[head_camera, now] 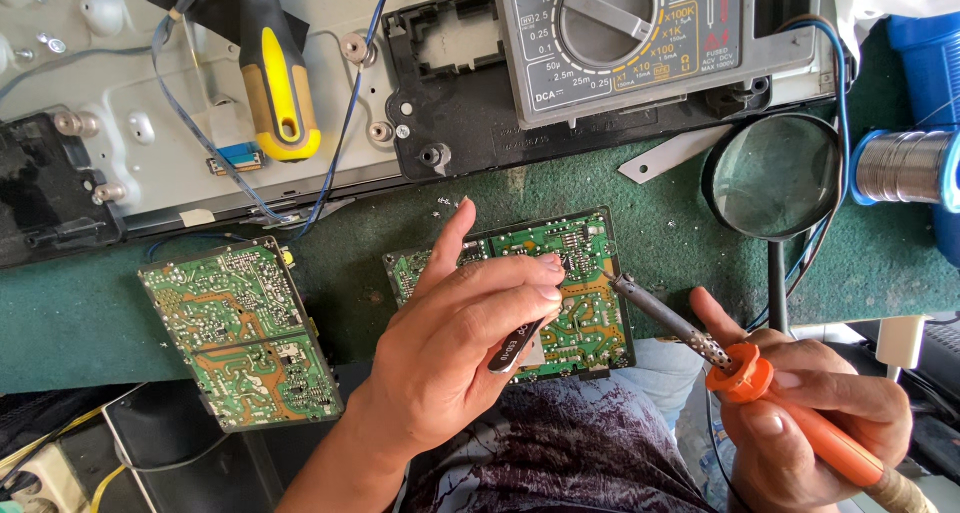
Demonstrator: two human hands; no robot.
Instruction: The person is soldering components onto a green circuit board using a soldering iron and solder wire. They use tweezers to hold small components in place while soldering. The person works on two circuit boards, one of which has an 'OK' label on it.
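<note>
Right hand [810, 413] grips orange soldering iron [760, 383] touching green circuit board [560, 293].

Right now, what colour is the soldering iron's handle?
Orange, seen in the head view: the soldering iron handle in the right hand.

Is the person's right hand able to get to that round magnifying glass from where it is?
Probably yes, but not freely: the right hand is gripping the orange soldering iron. The magnifying glass lies just above it on the green mat, nothing between.
</note>
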